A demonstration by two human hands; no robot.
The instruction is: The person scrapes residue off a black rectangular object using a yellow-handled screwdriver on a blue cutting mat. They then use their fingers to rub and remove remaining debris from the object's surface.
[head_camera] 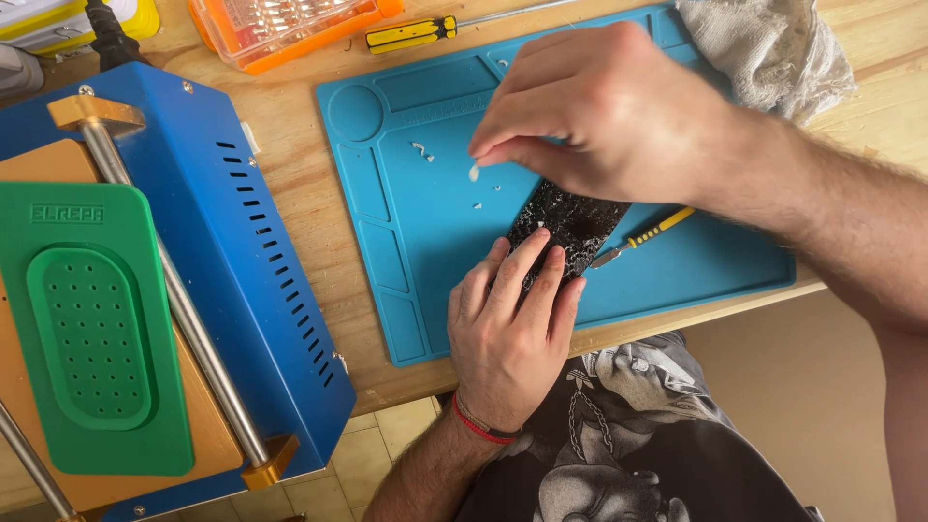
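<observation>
To the left of my grip, the biggest thing on the wooden tabletop [290, 184] is a blue metal machine [242, 251] with a green perforated pad [92, 329] on its orange bed and two steel rods along it. Under both my hands lies a blue work mat [416, 222] with moulded trays along its near and left edges. Beyond my right hand, at the far corner of the mat, sits a crumpled grey cloth [764, 48]. Farther off and to the left are an orange parts case [280, 29] and a yellow-handled screwdriver [425, 32], both clear of my reach.

The cracked black phone panel [570, 227] lies flat on the mat between my hands. Its long axis runs diagonally, near end toward my left hand, far end under my right. My left hand [507, 338] presses down on its near end, fingers spread flat over the glass. My right hand [599, 121] hovers over the far end, thumb and forefinger pressed together on a small white scrap [474, 172]. A thin yellow-handled tool [648, 235] lies just right of the panel, its tip touching the edge. Tiny white flecks [420, 150] dot the mat left of my right hand.
</observation>
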